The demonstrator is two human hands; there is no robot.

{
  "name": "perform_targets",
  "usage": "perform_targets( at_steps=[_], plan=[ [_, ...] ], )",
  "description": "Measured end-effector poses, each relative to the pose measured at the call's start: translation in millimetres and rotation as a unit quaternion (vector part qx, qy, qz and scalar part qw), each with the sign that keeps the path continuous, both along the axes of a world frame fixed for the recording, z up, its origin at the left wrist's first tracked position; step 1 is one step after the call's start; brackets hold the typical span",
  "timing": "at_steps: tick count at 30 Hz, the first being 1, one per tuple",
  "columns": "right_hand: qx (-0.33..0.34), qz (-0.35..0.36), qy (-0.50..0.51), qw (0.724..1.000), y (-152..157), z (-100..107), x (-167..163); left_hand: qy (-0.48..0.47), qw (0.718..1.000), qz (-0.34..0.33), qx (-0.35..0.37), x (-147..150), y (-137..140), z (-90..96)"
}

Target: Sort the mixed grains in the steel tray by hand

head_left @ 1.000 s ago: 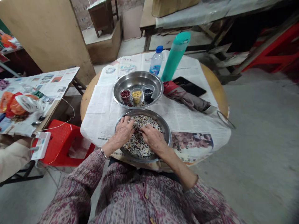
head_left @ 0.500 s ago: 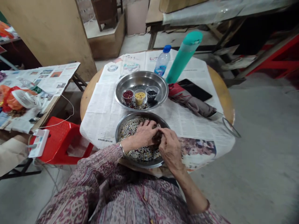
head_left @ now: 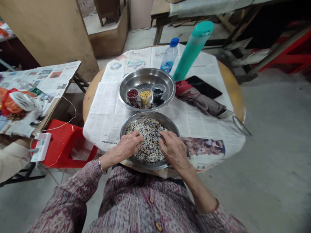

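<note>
In the head view, a steel basin (head_left: 175, 127) in front of me holds a mix of white, black, yellow and dark red grains and beans (head_left: 151, 139). Over its left side is my left hand (head_left: 131, 143), its fingers curled together just above the mix; whatever they hold, if anything, is hidden. My right hand (head_left: 173, 147) rests at the right side of the basin, thumb and forefinger apart, with nothing visible between them. Behind stands a second steel basin (head_left: 148, 75) with three clear cups: red beans (head_left: 132, 94), yellow beans (head_left: 145, 95) and black beans (head_left: 157, 92). Loose beans lie beside the cups.
Newspaper (head_left: 102, 113) covers the round table. Behind the basins stand a water bottle (head_left: 169, 56) and a tall teal bottle (head_left: 193, 51). A folded umbrella (head_left: 200, 100) and a black tablet-like slab (head_left: 205, 87) lie right. A red stool (head_left: 64, 142) and another person's arm (head_left: 14, 158) are left.
My hands were together over the basin's middle; they have parted, the left moving left and the right staying at the right side. The grains between them are uncovered. The view has shifted slightly.
</note>
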State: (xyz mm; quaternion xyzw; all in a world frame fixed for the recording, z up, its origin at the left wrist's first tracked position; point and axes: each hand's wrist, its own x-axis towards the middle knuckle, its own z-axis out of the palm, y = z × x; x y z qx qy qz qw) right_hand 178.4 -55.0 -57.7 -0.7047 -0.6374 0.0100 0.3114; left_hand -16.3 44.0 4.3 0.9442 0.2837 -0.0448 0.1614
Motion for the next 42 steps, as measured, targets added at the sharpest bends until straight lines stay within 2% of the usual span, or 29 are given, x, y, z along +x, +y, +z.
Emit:
perform_targets(
  at_steps=[3,5,10,15,18,21,25,27,29,31,34,39,42],
  plan=[
    [-0.028,-0.006,-0.013,1.0,-1.2,-0.7,2.0,-0.043,0.996,0.066,0.045,-2.5,6.2,-7.6],
    [-0.044,-0.008,-0.014,0.999,-0.3,-4.8,0.4,-0.048,0.993,0.097,0.037,2.6,10.1,-14.2],
    [-0.056,0.02,0.034,0.998,17.3,-16.6,-12.0,-0.105,0.99,0.066,-0.066,26.4,12.3,-28.1],
    [-0.105,0.011,0.105,0.989,32.7,-3.5,-16.1,-0.144,0.981,0.092,-0.091,37.4,12.1,-34.7],
    [-0.106,0.06,0.111,0.986,21.0,8.6,-16.6,-0.148,0.984,0.058,-0.073,25.7,1.6,-30.4],
    [-0.074,0.098,0.092,0.988,0.3,17.5,-17.7,-0.109,0.992,0.005,-0.063,5.6,-16.6,-14.7],
    [-0.061,0.077,0.065,0.993,-20.0,22.9,-14.3,-0.05,0.996,-0.025,-0.062,-12.1,-36.6,8.0],
    [-0.075,0.075,0.056,0.993,-23.9,21.1,-11.7,-0.023,0.996,-0.046,-0.067,-10.6,-41.8,8.9],
    [-0.085,0.084,0.053,0.991,-24.6,16.7,-10.0,0.003,0.995,-0.078,-0.068,-2.5,-43.9,1.9],
    [-0.08,0.079,0.053,0.992,-23.2,11.4,-9.4,0.012,0.994,-0.1,-0.052,9.0,-42.6,-8.6],
    [-0.052,0.042,0.053,0.996,-19.9,5.8,-8.9,-0.015,0.997,-0.077,-0.009,25.1,-33.6,-19.5],
    [-0.017,0.003,0.062,0.998,-17.3,2.4,-5.9,-0.065,0.997,-0.01,0.046,36.9,-9.2,-20.2],
    [-0.012,0.002,0.07,0.997,-17.5,-0.9,-4.1,-0.063,0.997,-0.015,0.044,39.9,4.8,-24.3]
  ],
)
